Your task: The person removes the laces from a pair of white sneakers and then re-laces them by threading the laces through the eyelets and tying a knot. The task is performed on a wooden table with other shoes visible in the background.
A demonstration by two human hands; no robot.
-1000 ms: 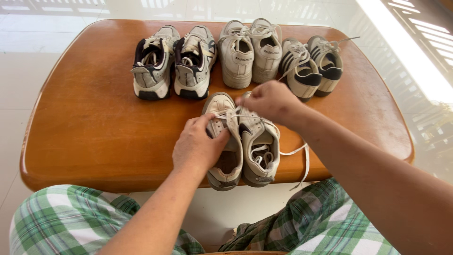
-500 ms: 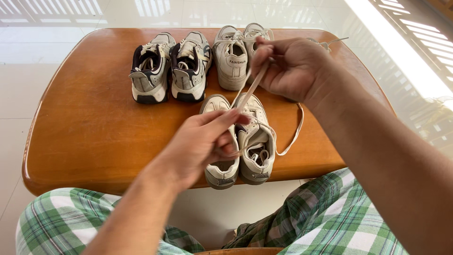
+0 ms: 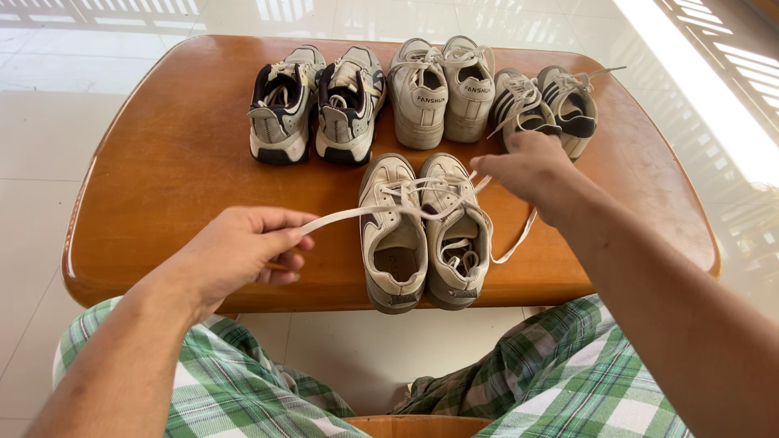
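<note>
Shoelace (image 3: 345,216): flat, limp, light, likely slips unless pinched near its ends. It crosses the near pair of shoes (image 3: 425,231) on the table (image 3: 162,186). Left hand (image 3: 239,251) pinches one end; right hand (image 3: 527,166) pinches the other.

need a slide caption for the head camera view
Left hand and right hand pull a white shoelace taut across a beige sneaker pair on a rounded wooden table.
</note>
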